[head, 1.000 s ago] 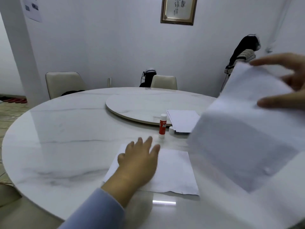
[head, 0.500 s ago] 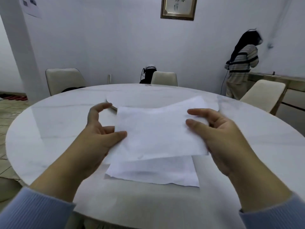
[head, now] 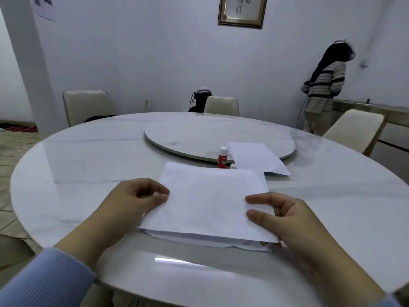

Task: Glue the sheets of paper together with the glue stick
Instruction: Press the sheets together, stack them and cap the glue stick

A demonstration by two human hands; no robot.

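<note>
A white top sheet (head: 210, 202) lies almost flat over a lower sheet (head: 252, 246), whose torn edge peeks out along the near side. My left hand (head: 132, 202) pinches the top sheet's left edge between thumb and fingers. My right hand (head: 285, 220) grips its right near corner, thumb on top. A red glue stick (head: 222, 157) with a white cap stands upright just beyond the sheets. A loose white cap (head: 232, 166) sits beside it.
A stack of spare white sheets (head: 256, 157) rests partly on the round turntable (head: 199, 134) of the marble table (head: 88, 169). Cream chairs (head: 87, 106) ring the table. A person in a striped top (head: 323, 89) stands at the back right.
The top sheet came from my raised right hand to both hands, then down onto the lower sheet. The glue stick and spare stack show again behind it.
</note>
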